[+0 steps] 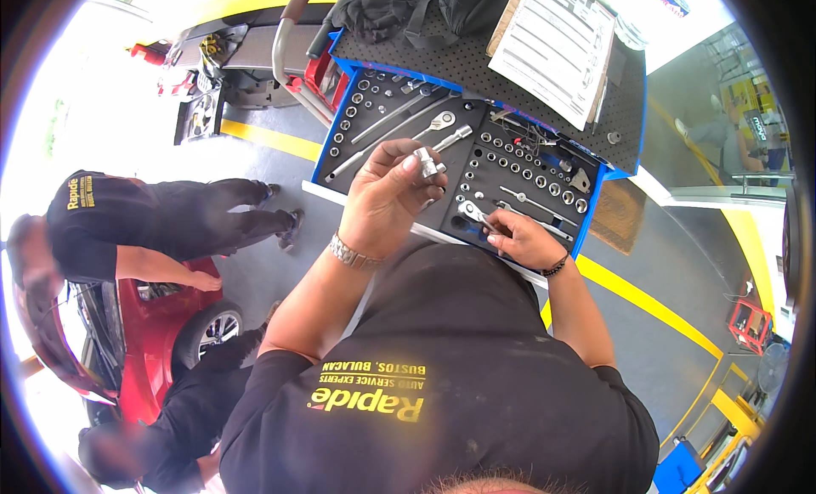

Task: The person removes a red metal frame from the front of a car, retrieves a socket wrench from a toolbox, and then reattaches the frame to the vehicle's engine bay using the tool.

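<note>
Okay, in the left hand [382, 195], small metal pieces [427, 163], likely sockets, are pinched between thumb and curled fingers above the open tool drawer [457, 164]; exact count can't be told. Firm thumb pressure is advised so none is dropped. Further right, a ratchet [470, 210] is grasped near its handle by the right hand's fingers, over the drawer's near part. Its head should be kept clear of the socket rows [541, 176] beyond the right hand [525, 242]

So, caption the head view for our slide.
Left hand holding metal piece, right hand on ratchet, above open tool drawer.
</note>
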The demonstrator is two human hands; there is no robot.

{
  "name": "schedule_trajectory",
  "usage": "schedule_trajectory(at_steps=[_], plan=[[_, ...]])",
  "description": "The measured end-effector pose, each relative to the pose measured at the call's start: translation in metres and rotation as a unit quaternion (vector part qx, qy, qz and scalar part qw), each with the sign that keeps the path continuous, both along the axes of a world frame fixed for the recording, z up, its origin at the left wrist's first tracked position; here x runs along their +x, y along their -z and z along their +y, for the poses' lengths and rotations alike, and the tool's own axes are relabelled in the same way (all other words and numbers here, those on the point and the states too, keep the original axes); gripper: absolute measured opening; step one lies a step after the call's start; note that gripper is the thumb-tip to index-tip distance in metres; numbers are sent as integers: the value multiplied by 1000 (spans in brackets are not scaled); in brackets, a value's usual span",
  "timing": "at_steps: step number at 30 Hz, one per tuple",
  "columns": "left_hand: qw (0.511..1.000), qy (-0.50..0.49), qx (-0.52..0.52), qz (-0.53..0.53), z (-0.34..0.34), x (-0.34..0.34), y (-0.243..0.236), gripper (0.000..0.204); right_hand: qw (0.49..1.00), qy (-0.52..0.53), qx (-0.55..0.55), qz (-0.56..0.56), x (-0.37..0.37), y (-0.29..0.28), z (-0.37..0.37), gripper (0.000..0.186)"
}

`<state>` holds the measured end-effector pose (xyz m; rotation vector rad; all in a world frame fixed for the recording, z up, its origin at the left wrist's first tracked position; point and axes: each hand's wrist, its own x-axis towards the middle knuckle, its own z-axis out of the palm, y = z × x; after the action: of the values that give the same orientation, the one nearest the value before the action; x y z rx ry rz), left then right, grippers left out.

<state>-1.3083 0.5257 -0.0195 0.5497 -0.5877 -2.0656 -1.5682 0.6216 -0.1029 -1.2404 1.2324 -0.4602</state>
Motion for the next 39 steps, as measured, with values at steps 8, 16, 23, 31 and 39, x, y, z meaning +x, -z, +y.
schedule_trajectory(at_steps=[8,16,23,31,39], plan=[[949,92,89,-290,-13,-8,100,18,983,64,-13,-171,-13,-37,0,30],[531,205,-587,-576,-21,-46,125,24,964,211,-46,-154,-42,-29,13,28],[376,343,-668,-543,2,-104,130,23,946,307,-91,-45,-69,-32,31,20],[212,322,-769,-510,19,-137,150,20,957,259,-127,32,-43,-34,44,26],[447,279,-675,-517,2,-112,119,30,974,210,-72,53,-50,-9,42,22]])
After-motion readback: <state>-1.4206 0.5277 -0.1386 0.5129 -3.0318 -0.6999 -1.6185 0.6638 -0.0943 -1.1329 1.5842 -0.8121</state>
